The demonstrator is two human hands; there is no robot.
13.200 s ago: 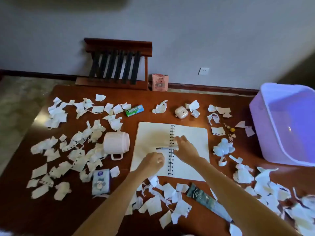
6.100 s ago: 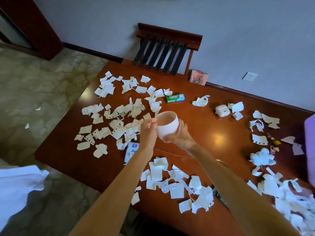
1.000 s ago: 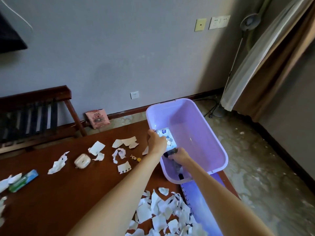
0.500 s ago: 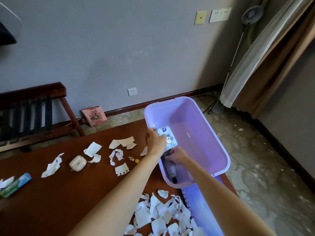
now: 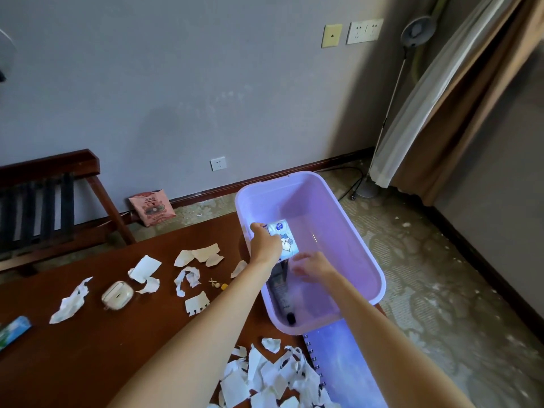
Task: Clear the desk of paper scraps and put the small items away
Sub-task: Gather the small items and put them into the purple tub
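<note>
My left hand (image 5: 265, 244) grips a white tissue pack (image 5: 284, 240) with a blue cartoon print, holding it over the inside of the purple plastic tub (image 5: 357, 231) at the desk's right end. My right hand (image 5: 313, 266) hovers inside the tub with relaxed fingers and holds nothing. A dark tube (image 5: 284, 295) lies along the tub's left wall on its floor. White paper scraps (image 5: 265, 375) are heaped near the front of the brown desk (image 5: 88, 348), and more scraps (image 5: 200, 254) lie farther back.
A clear earbud case (image 5: 116, 295), a green gum pack (image 5: 13, 332) and tiny trinkets (image 5: 217, 284) lie on the desk. A spiral notebook (image 5: 344, 369) sits under the tub's near end. A wooden chair (image 5: 53, 201) and a pink packet (image 5: 151, 206) stand by the wall.
My right hand has let go of the dark tube, which now lies on the tub floor, and the hand has lifted slightly. My left hand still holds the tissue pack over the tub.
</note>
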